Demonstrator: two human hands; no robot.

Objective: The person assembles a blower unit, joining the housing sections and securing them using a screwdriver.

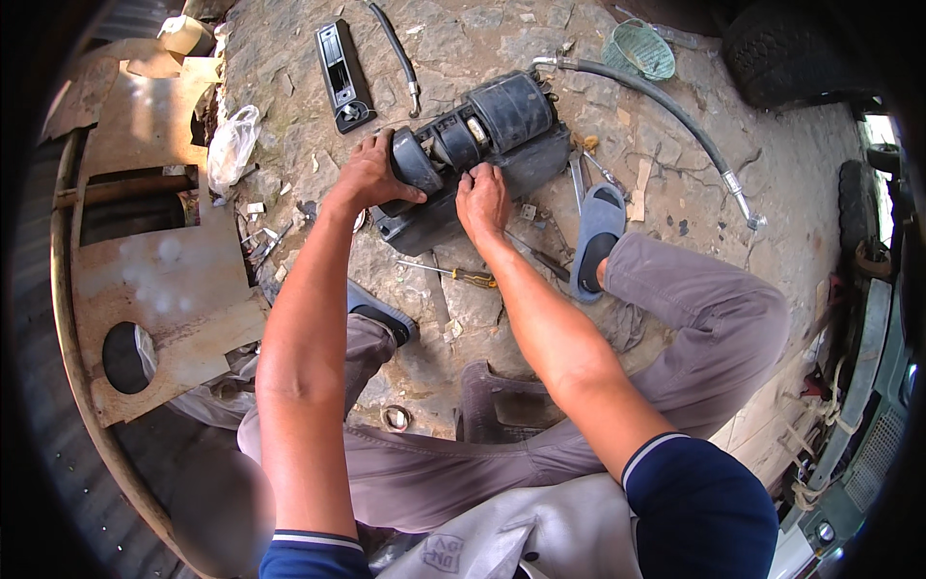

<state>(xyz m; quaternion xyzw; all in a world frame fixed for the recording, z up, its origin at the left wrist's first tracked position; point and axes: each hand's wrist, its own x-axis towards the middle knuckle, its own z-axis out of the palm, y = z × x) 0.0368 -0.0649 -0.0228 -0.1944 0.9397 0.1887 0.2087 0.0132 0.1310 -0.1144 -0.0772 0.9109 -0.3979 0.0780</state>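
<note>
A black plastic unit (506,111) with rounded drum-like housings, like a vehicle's blower unit, lies on the ground before me. My left hand (367,176) grips its left end, fingers over the far side and thumb on the near side. Against the middle of its near edge, my right hand (482,201) has its fingers pinched together; what they hold is hidden. Just below the unit lies a screwdriver (471,278) with a yellow and black handle. Beyond it rests a long black slotted panel (341,72), with a short black hose (394,48) alongside.
A long hose (666,101) with metal end fittings curves at the right, near a green mesh basket (640,50). Small tools (579,174) lie beside my right sandal (600,232). Cardboard (159,261) and a plastic bag (233,147) are at the left. Tyres (786,53) stand far right.
</note>
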